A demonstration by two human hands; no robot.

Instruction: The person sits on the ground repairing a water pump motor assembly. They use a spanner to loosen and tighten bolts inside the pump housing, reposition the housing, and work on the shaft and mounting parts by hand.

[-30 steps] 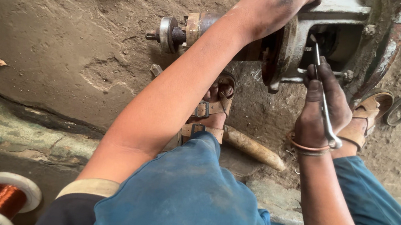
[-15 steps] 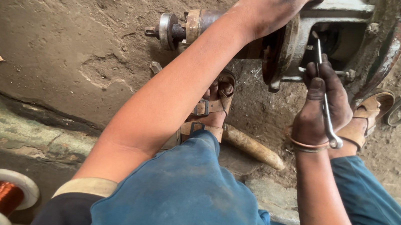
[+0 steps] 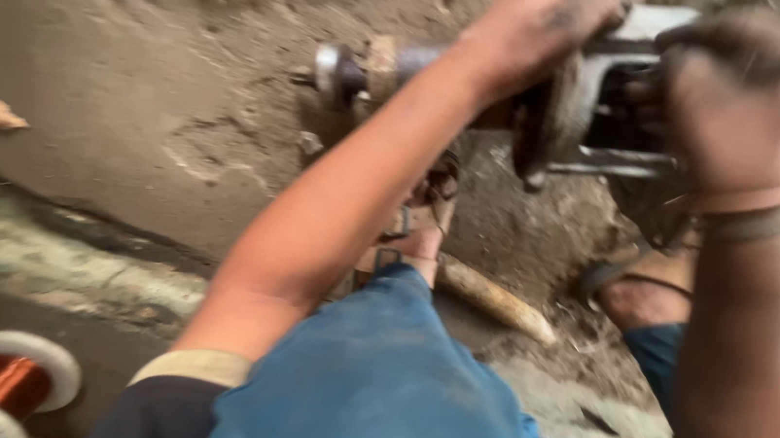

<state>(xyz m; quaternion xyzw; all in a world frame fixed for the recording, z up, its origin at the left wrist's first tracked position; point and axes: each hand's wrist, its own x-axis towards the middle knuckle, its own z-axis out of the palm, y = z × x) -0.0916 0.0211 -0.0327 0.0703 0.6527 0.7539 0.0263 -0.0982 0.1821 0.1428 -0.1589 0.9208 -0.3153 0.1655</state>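
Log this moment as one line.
left hand: gripping motor housing | right hand: at housing, blurred | copper wire spool: bottom left

2 hands (image 3: 540,21), 1 motor (image 3: 558,121), 1 copper spool (image 3: 9,381)

Pretty blurry shot — left hand (image 3: 540,21) clamped over the top of a grimy motor housing (image 3: 569,112) lying on the dirt floor (image 3: 133,72), right hand (image 3: 736,102) fisted just right of it. Copper wire spool (image 3: 4,381) sits near left — wooden stick (image 3: 495,300) lies by the sandalled foot (image 3: 412,236).

Blue trousers (image 3: 389,395), strapped sandals (image 3: 414,227), 2 bangles (image 3: 763,208), rolled pale sleeve cuff (image 3: 192,365).
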